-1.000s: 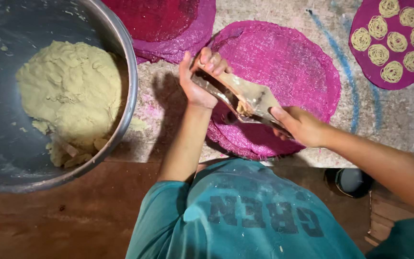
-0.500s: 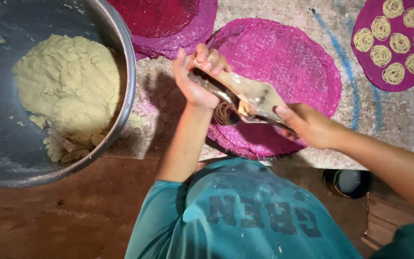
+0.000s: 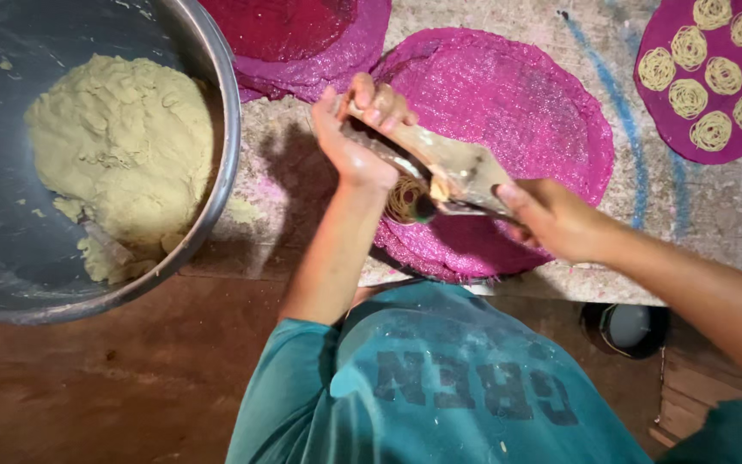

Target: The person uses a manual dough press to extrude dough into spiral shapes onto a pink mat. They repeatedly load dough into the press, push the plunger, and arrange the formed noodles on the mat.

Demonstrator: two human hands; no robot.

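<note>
Our left hand [image 3: 349, 142] and right hand [image 3: 551, 219] clamp the press [image 3: 440, 167] over the mat [image 3: 526, 112]; if we drift, the coil [image 3: 407, 199] could smear or break.

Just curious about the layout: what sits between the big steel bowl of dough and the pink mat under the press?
In the head view, between the steel bowl and the pink mat lies a strip of pale, stained cloth, crossed by the left hand and forearm.

Glossy steel bowl [image 3: 216, 112] of matt crumbly dough [image 3: 122, 146]; beside it, rough woven magenta plastic mat [image 3: 517, 112], worn wooden press [image 3: 448, 172].
</note>
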